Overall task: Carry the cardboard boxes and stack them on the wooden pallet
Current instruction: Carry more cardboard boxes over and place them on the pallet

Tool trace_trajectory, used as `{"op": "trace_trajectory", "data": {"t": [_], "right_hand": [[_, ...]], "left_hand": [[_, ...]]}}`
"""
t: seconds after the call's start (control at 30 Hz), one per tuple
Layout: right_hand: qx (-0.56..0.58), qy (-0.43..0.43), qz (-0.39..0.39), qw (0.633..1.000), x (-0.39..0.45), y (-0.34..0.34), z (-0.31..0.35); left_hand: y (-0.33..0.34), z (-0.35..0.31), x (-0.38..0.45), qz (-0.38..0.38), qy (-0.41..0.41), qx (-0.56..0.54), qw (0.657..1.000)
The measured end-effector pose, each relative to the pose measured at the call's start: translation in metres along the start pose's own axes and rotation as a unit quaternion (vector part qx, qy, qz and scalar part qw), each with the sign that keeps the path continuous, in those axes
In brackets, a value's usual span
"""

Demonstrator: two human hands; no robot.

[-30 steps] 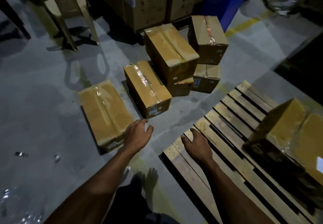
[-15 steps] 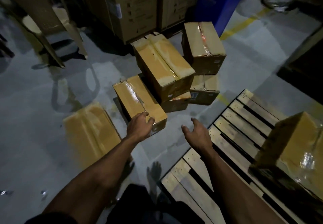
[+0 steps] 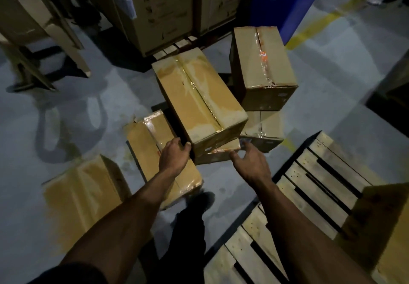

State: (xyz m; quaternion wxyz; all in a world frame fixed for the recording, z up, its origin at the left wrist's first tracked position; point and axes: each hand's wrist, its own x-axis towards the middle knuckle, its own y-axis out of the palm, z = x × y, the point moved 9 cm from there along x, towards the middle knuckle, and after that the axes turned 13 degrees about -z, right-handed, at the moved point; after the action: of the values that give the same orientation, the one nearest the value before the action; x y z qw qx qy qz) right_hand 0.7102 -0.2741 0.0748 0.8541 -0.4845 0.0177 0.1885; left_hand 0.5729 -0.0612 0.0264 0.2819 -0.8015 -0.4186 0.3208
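Note:
Several taped cardboard boxes lie on the grey floor. A tilted top box (image 3: 199, 97) leans on a lower box (image 3: 218, 154). My left hand (image 3: 173, 156) touches the near left corner of the tilted box, fingers curled at its edge. My right hand (image 3: 251, 162) reaches with spread fingers to the near right corner, by the lower box. Another box (image 3: 155, 151) lies under my left forearm, and one more (image 3: 84, 195) sits at the near left. The wooden pallet (image 3: 309, 195) is at the right with one box (image 3: 380, 228) on it.
Two more boxes (image 3: 263, 66) stand stacked behind the pile. Tall cartons (image 3: 159, 7) and a blue bin (image 3: 287, 0) stand at the back. A plastic chair (image 3: 33, 29) is at the far left. My foot (image 3: 199, 204) is on the floor between the boxes and the pallet.
I have stepped closer to the pile. Both hands moved forward, from above the floor and low box to the near corners of the tilted top box.

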Motion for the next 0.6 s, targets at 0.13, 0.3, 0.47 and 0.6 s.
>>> {"op": "trace_trajectory", "data": {"t": [0.13,0.3,0.47,0.6], "right_hand": [[-0.021,0.001,0.024,0.999,0.102,0.030,0.021],[-0.046,-0.019,0.042,0.998,0.227,0.080,0.044],[-0.066,-0.042,0.065,0.995,0.324,0.140,0.047],[-0.088,-0.069,0.068,0.991,0.378,0.176,0.051]], "left_hand": [[0.033,-0.009,0.085,-0.003,-0.066,-0.017,0.998],[0.068,-0.008,0.185,-0.040,-0.114,-0.027,0.992],[0.105,0.013,0.258,-0.065,-0.188,-0.067,0.978],[0.127,0.028,0.298,-0.074,-0.218,-0.105,0.967]]}}
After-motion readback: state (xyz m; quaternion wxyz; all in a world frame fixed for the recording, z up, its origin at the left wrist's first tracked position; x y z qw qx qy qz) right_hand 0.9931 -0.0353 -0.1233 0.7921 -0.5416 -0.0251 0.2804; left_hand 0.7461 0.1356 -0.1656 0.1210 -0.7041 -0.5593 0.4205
